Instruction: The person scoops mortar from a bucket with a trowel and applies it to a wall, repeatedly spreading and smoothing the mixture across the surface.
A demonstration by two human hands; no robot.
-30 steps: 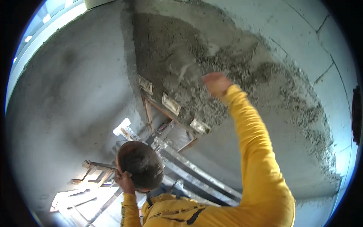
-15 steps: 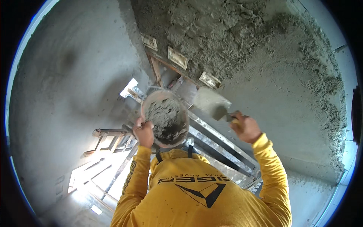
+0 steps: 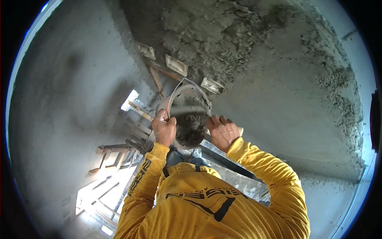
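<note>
My left hand [image 3: 164, 126] is closed on the near left rim of a round bucket [image 3: 162, 105], held in front of my body. Grey wet mortar [image 3: 190, 129] lies inside it, and a thin bail handle stands up over the far side. At the bucket's right edge my right hand [image 3: 223, 133] is wrapped round a trowel, its pale handle end [image 3: 240, 131] poking out beside the fist. The trowel's blade is at the bucket, mostly hidden and smeared by motion.
On the right, a wall [image 3: 278, 99] carries rough fresh mortar [image 3: 215, 36] higher up. Several pale rectangular vent blocks [image 3: 176, 65] line its edge. A smooth grey wall [image 3: 71, 99] rises at left. Below are planks [image 3: 234, 175], wooden framing [image 3: 113, 149] and a bright opening.
My right hand has come left and down from the wall to the bucket, bringing the trowel. The bucket's bail now stands raised, and my left hand has shifted slightly right and up with it.
</note>
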